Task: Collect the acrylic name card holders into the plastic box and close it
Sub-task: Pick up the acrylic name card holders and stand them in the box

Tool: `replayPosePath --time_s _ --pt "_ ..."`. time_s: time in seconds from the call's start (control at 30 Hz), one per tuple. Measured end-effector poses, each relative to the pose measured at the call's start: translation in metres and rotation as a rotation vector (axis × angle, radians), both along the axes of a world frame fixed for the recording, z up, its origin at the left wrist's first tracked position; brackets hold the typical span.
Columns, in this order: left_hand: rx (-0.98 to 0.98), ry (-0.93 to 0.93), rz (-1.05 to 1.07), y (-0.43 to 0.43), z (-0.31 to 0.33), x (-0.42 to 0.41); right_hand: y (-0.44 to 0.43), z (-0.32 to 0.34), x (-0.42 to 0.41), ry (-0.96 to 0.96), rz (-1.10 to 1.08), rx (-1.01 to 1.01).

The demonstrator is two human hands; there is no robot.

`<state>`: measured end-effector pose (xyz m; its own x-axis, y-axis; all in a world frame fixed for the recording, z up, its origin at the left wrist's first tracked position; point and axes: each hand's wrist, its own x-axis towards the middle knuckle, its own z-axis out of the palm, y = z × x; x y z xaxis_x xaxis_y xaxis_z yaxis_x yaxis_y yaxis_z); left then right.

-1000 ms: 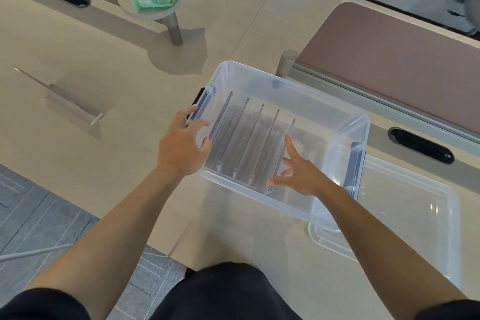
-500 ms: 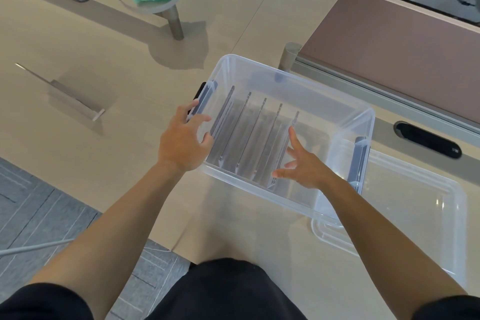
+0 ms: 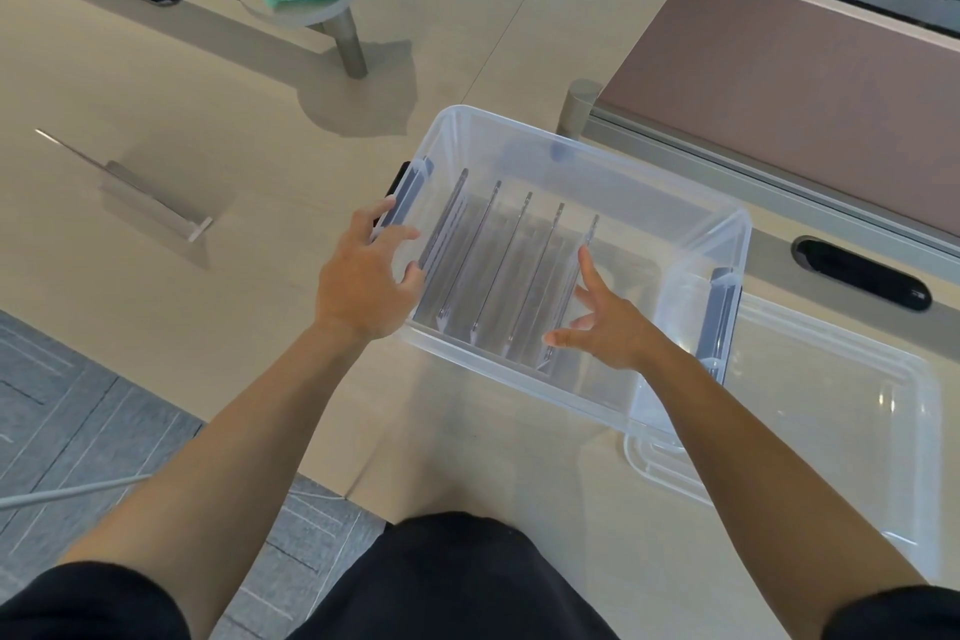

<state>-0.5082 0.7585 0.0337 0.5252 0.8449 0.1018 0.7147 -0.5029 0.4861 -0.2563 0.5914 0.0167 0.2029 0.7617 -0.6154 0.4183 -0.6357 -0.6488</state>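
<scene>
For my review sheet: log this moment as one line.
left hand: on box rim | right hand: open, inside box by holders | one holder on table | lid: off

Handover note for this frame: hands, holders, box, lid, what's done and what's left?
Left hand: gripping the plastic box at its left rim.
Right hand: open, inside the box, fingers spread beside the filed holders.
Done: five holders stand on edge in the box.
Left: one holder still lies on the table to the left; lid lies off, under the box's right end. Add it, then close.
</scene>
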Motion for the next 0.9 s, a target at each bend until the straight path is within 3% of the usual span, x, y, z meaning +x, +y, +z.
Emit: replayPosePath --time_s 0.43,0.53,0.6,0.67,0.9 --pt "-0.032 0.018 0.005 -0.002 0.005 0.000 -0.001 0.000 0.001 -0.003 0.025 -0.010" --pt "-0.063 0.018 -0.018 0.001 0.007 0.000 -0.001 0.006 -0.001 -0.191 0.021 0.006" --pt "-0.105 -0.050 -0.027 0.001 0.011 -0.001 0.002 0.014 -0.001 -0.425 0.016 0.080" --pt "-0.093 -0.137 0.005 0.002 0.018 -0.002 0.012 0.029 -0.002 -0.536 0.000 0.186" --pt "-0.203 -0.300 0.379 0.025 0.042 -0.041 0.099 0.083 -0.054 -0.418 0.227 0.509"
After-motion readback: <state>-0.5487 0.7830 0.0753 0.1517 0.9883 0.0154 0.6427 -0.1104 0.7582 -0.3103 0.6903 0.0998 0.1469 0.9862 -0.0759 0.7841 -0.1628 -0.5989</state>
